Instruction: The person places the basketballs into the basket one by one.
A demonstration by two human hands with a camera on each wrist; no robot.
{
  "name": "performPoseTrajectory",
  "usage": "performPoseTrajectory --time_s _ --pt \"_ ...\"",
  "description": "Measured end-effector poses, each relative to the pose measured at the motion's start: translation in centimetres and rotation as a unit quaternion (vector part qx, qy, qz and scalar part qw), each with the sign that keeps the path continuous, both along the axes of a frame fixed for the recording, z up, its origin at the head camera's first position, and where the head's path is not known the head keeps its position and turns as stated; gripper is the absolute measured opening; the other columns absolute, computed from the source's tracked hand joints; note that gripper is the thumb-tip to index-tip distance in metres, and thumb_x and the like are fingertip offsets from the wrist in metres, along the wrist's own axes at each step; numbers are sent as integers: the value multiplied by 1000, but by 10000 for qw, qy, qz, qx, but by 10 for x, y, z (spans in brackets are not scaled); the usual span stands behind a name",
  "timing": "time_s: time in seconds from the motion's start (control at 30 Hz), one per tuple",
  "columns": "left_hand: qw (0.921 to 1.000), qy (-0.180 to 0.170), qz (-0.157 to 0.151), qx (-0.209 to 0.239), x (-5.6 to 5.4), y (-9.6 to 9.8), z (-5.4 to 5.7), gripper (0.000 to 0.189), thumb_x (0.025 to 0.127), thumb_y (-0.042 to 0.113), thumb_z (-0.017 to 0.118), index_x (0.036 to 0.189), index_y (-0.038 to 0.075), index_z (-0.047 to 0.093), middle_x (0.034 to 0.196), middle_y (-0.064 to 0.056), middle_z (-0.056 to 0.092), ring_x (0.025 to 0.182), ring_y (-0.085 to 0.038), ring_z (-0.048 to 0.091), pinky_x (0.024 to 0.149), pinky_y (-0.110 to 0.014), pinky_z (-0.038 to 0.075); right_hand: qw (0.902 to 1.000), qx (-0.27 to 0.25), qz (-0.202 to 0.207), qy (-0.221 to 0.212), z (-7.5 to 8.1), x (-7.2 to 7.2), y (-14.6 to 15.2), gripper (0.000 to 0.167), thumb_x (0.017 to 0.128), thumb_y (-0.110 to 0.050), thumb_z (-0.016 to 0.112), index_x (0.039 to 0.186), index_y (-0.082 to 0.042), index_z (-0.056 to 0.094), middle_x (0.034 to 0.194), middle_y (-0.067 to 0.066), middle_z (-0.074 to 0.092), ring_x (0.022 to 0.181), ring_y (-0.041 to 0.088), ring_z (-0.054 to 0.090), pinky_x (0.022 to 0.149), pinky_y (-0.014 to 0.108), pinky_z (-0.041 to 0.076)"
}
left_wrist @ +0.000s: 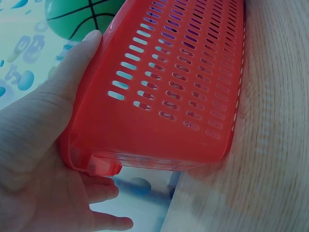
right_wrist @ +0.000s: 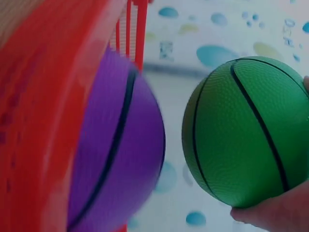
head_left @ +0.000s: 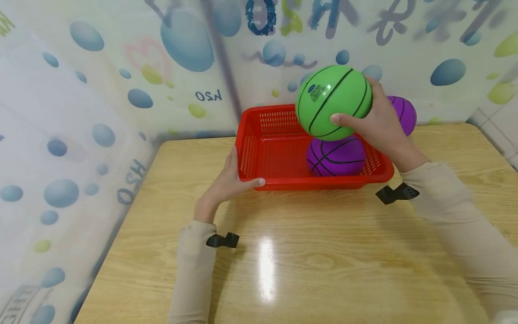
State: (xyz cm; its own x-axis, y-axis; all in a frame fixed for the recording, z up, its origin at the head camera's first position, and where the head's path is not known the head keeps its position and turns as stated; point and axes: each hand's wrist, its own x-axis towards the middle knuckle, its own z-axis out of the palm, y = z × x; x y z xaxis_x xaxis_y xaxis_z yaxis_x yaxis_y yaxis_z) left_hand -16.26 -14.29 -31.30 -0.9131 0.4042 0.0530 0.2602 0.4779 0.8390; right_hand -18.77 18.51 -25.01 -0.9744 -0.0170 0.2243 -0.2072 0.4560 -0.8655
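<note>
A green basketball [head_left: 333, 103] is held in my right hand [head_left: 378, 121], thumb on its near side, above the right part of a red plastic basket [head_left: 311, 183]. In the right wrist view the green ball is apart from the purple basketball [right_wrist: 120, 145]. That purple basketball [head_left: 336, 157] sits inside the basket at the right, partly covered by the green one. My left hand [head_left: 230, 180] grips the basket's left front corner. In the left wrist view its thumb lies along the red rim [left_wrist: 91, 92], the fingers beyond the corner.
Another purple basketball [head_left: 404, 114] is behind my right hand, beyond the basket's right end, partly hidden. The basket stands on a wooden table [head_left: 307, 252] near its back edge. A wall [head_left: 133, 67] with printed bubbles rises behind and on the left.
</note>
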Motion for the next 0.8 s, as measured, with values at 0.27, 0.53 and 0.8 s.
performPoseTrajectory --time_s 0.27,0.53,0.8 --pt "9982 247 297 -455 -21 -9 -34 115 71 46 77 150 17 -1 144 -11 22 125 -24 30 92 -43 42 9981 402 455 -76 -10 -2 -39 96 73 -44 75 146 -13 20 134 9 42 111 28 49 86 46 46" --pt "9977 297 250 -550 -20 -10 -36 115 72 50 75 150 19 -3 146 -9 19 128 -25 26 95 -45 39 9946 565 834 -266 -20 -6 -66 100 69 -50 76 144 -12 21 130 9 44 110 25 50 82 43 49" --pt "9974 430 221 -538 -20 -10 -33 112 74 45 75 150 21 -3 147 -4 18 129 -20 25 97 -45 38 9926 474 1121 -6 -23 -7 -91 93 67 -47 79 137 -11 31 125 3 46 104 18 52 77 36 51"
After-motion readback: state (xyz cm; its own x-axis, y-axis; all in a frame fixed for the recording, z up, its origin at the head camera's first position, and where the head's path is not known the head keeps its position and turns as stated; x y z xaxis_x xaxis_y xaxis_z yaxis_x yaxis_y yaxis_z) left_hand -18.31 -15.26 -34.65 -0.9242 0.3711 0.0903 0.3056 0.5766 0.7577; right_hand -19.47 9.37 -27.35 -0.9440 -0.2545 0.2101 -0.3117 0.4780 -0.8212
